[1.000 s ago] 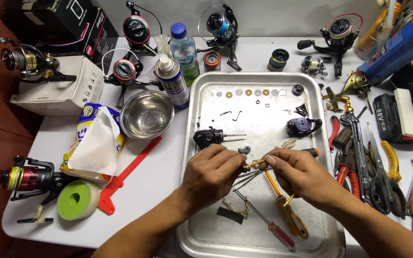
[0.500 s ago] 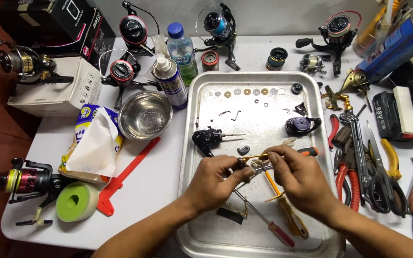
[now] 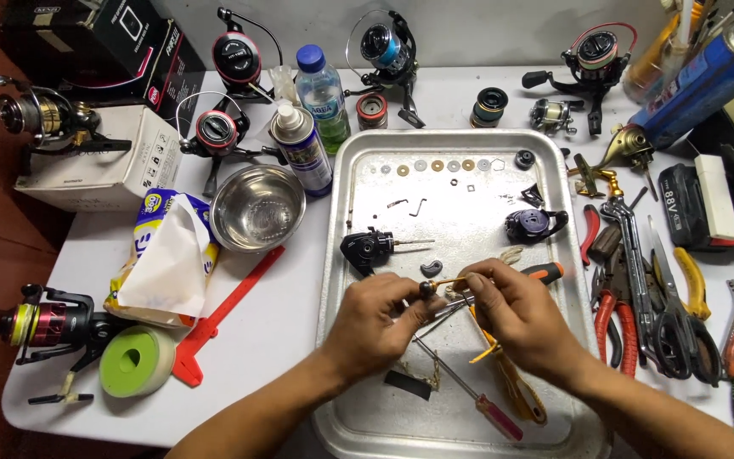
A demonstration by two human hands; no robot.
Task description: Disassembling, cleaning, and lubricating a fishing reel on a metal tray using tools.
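Observation:
Both hands meet over the middle of a metal tray (image 3: 346, 255). My left hand (image 3: 380, 319) and my right hand (image 3: 516, 310) together pinch a thin gold-coloured rod-like reel part (image 3: 452, 281) with a dark knob at its left end. Just beyond the hands lie a black reel body (image 3: 367, 249) with a shaft, a small dark oval piece (image 3: 431, 269) and a dark purple reel piece (image 3: 533, 224). A row of small washers (image 3: 435, 166) lines the tray's far side. A red-handled screwdriver (image 3: 477, 399) and yellow-handled pliers (image 3: 516, 395) lie under my wrists.
Left of the tray stand a steel bowl (image 3: 256, 206), a spray can (image 3: 299, 149), a water bottle (image 3: 322, 93), a tissue pack (image 3: 167, 259), a green tape roll (image 3: 133, 361) and a red plastic strip (image 3: 218, 319). Several spinning reels ring the table. Pliers, wrenches and scissors (image 3: 673, 314) crowd the right side.
The view has shifted slightly. My hands stay together over the tray, with the gold part now held more level and my fingers reset around it.

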